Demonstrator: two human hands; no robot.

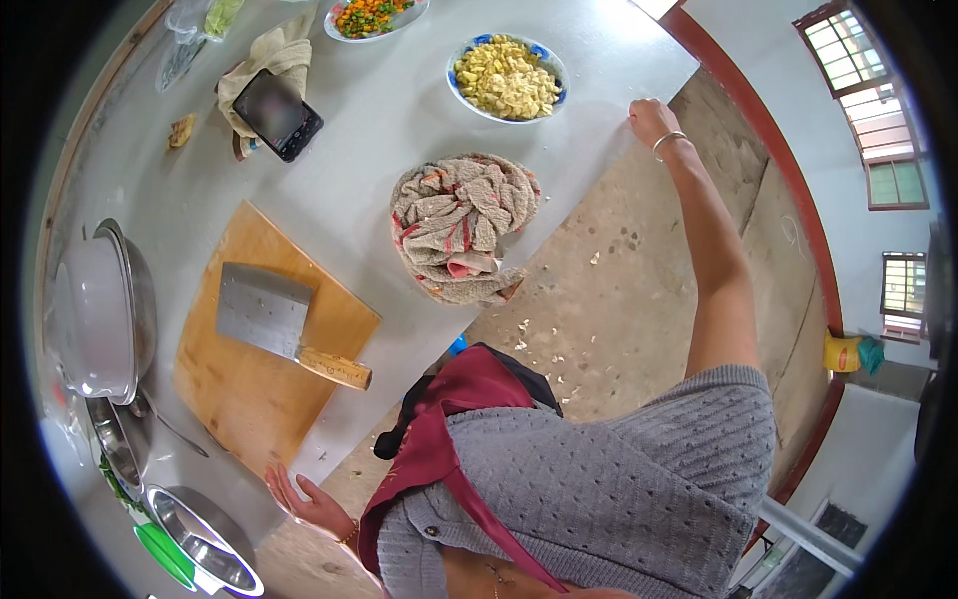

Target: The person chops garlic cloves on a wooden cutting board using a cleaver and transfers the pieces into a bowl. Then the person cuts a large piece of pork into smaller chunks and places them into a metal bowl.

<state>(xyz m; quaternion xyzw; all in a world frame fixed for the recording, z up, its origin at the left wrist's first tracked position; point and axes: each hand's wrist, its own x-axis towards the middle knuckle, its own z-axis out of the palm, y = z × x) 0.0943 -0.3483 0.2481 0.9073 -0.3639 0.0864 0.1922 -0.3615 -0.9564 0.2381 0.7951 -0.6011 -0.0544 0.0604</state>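
My left hand (310,503) is by the near corner of a wooden cutting board (247,404), palm up, with its fingers apart and nothing in it. Across the board lies a cleaver (263,303), its wooden handle toward me. My right hand (653,123), a bangle on its wrist, is curled into a fist at the table's edge; no object shows in it. Nearest to that hand is a blue-rimmed bowl (509,78) of chopped pale yellow food. A crumpled beige towel (464,217) with red marks rests at the table's front edge.
A phone (278,116) leans on a folded cloth (281,52). Beyond stands a plate of diced orange and green vegetables (367,16). At left are a whitish basin (93,314), steel bowls (206,543) and a green container (165,555). Scraps dot the floor (591,337).
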